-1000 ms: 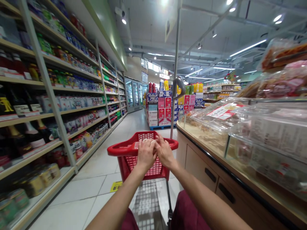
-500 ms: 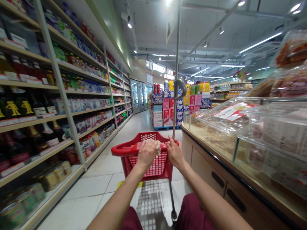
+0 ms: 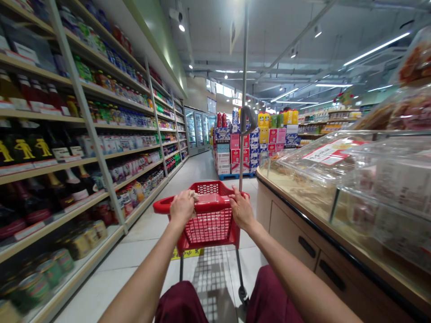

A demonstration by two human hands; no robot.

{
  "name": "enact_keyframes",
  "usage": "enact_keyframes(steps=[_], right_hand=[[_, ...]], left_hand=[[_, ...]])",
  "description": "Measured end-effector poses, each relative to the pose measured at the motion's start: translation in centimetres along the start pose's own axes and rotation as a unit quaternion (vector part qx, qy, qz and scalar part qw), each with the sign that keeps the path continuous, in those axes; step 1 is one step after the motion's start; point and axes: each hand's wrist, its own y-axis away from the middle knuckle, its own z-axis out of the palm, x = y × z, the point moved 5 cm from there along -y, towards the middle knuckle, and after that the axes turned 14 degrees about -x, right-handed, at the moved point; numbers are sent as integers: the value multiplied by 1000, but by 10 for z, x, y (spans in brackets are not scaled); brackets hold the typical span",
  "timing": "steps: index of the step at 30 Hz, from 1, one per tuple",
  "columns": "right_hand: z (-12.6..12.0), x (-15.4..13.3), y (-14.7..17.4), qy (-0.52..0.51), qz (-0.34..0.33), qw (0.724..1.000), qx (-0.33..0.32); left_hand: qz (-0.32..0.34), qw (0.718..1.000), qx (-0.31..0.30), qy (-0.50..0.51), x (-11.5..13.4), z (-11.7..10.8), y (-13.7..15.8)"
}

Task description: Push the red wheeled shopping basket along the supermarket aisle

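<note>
A red plastic shopping cart [image 3: 210,224] stands in front of my knees, its handle toward me. My left hand [image 3: 182,208] is closed over a pale crumpled cloth [image 3: 194,197], pressed on the left part of the red handle [image 3: 212,204]. Only the edge of the cloth shows beside the fingers. At the handle's right end, my right hand [image 3: 242,210] holds on, its index finger pointing up near the grey pole [image 3: 243,80]. That pole rises from the cart's right side and carries a grey hook [image 3: 248,120].
Shelves [image 3: 111,155] of bottles and cans line the left side. On the right, close by, runs a wooden counter [image 3: 289,226] with clear-lidded food packs. Stacked drink boxes [image 3: 239,157] stand ahead on a blue pallet. Glass-door fridges [image 3: 197,130] are farther back.
My left hand has slid left along the handle with the cloth, from the middle toward the left end. My right hand stays at the right end.
</note>
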Motion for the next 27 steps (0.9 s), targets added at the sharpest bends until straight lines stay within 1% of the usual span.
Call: enact_keyframes(steps=[1, 2, 3, 5, 6, 7, 8, 10, 11, 12, 13, 14, 16, 17, 18, 19, 22, 23, 24, 25, 27], right_hand=[[0, 0, 0, 3, 0, 1000, 5], [1, 0, 0, 7, 0, 1000, 10], [1, 0, 0, 9, 1, 1000, 11], [0, 2, -1, 8, 5, 1000, 5], [-1, 3, -1, 6, 9, 1000, 0], [-2, 4, -1, 4, 12, 1000, -5], [-3, 5, -1, 2, 13, 1000, -7], [-3, 3, 0, -2, 9, 1000, -8], [-2, 2, 1, -2, 4, 1000, -5], [-1, 0, 2, 0, 0, 1000, -2], [0, -1, 3, 3, -3, 1000, 0], [2, -3, 3, 6, -6, 1000, -1], [4, -4, 4, 10, -11, 1000, -8], [5, -4, 4, 10, -13, 1000, -14], [5, -4, 5, 10, -14, 1000, -16], [4, -4, 5, 8, -15, 1000, -16], [3, -2, 5, -7, -6, 1000, 0], [4, -1, 4, -11, -3, 1000, 4], [4, 0, 4, -14, -2, 1000, 6], [4, 1, 4, -15, -2, 1000, 5], [3, 1, 3, -13, -2, 1000, -2]], left_hand=[[-18, 1000, -1, 0, -2, -1, 1], [-4, 1000, -6, 0, 2, 1, 1], [35, 999, -11, -1, 12, 5, 2], [137, 990, -17, -1, 33, 13, 6], [177, 984, -15, -1, 39, 15, 9], [194, 981, -7, 0, 37, 15, 10], [178, 984, 7, 2, 30, 12, 10], [91, 995, 35, 6, 8, 3, 8], [55, 997, 44, 7, 1, 0, 6], [40, 998, 45, 7, 0, -1, 5], [49, 998, 38, 7, 6, 1, 3], [79, 997, 24, 6, 15, 4, 2], [162, 987, -4, 4, 36, 11, 2], [191, 982, -13, 3, 40, 13, 2], [194, 981, -18, 4, 38, 13, 2], [173, 985, -16, 4, 31, 10, 1], [36, 999, 7, 5, -2, 1, -1], [20, 1000, 9, 5, -5, 0, 0], [38, 999, 5, 4, 0, 2, 0], [81, 997, -2, 3, 9, 6, 1], [182, 983, -21, 2, 30, 13, 3]])
